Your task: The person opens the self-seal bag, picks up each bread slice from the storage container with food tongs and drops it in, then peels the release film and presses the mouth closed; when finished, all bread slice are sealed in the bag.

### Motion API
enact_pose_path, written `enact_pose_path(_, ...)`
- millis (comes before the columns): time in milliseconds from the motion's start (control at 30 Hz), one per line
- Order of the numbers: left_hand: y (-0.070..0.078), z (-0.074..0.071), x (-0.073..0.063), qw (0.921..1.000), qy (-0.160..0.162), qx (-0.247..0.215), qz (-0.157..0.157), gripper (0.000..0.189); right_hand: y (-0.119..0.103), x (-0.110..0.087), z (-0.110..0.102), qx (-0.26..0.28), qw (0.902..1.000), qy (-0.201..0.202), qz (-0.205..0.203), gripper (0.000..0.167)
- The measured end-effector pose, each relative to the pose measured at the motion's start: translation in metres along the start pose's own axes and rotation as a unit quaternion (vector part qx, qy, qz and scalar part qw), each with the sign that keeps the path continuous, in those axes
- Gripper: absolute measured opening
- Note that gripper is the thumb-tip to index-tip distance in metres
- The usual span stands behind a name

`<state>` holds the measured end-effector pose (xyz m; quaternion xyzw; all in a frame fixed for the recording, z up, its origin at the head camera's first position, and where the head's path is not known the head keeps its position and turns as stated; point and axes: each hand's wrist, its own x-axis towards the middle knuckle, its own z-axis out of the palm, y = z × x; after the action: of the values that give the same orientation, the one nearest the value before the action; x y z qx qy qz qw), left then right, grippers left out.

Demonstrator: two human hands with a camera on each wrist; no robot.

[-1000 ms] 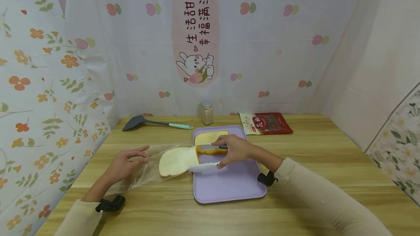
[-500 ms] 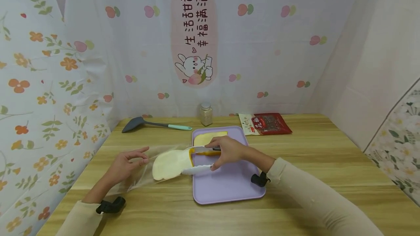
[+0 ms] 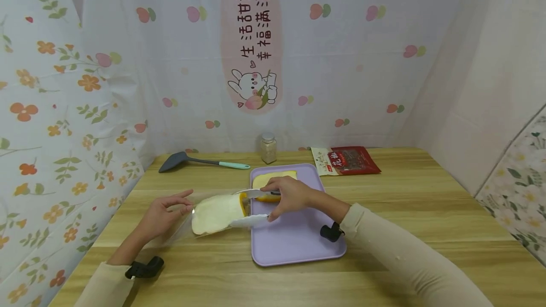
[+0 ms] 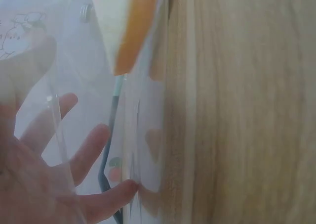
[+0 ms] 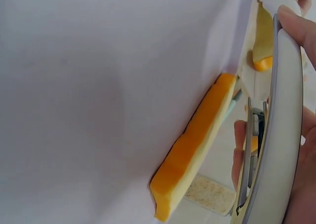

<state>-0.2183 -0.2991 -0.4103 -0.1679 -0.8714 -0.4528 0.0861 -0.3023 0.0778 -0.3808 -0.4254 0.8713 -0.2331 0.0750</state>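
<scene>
My right hand grips white food tongs between thumb and fingers over the tray. The tongs' arms lie along both sides of a bread slice with an orange crust, which lies inside a clear plastic bag. At the bag's left part is my left hand, palm inward. In the left wrist view its fingers are spread, with clear film in front of them. A second bread slice lies at the back of the purple tray, also seen as the orange-edged slice in the right wrist view.
Behind the bag lies a dark spatula with a mint handle. A small glass jar stands at the table's back edge. To its right is a red and white food packet. A patterned curtain hangs behind the wooden table.
My right hand has moved left with the tongs, and the bread slice has slid further left into the bag, close to my left hand. The left hand has hardly moved.
</scene>
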Motion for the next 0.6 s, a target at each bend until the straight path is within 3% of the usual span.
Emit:
enact_pose_path(267, 0.0004, -0.0005, -0.0010, 1.0000, 0.001, -0.002, 0.008, 0.010, -0.0014, 0.0003, -0.0005, -0.009, 0.9988, 0.017, 0.045, 0.084)
enact_pose_path(600, -0.0027, 0.0014, -0.0035, 0.9999, 0.014, -0.002, 0.001, 0.009, -0.0056, 0.0037, 0.0036, 0.002, 0.9993, 0.025, 0.028, 0.084)
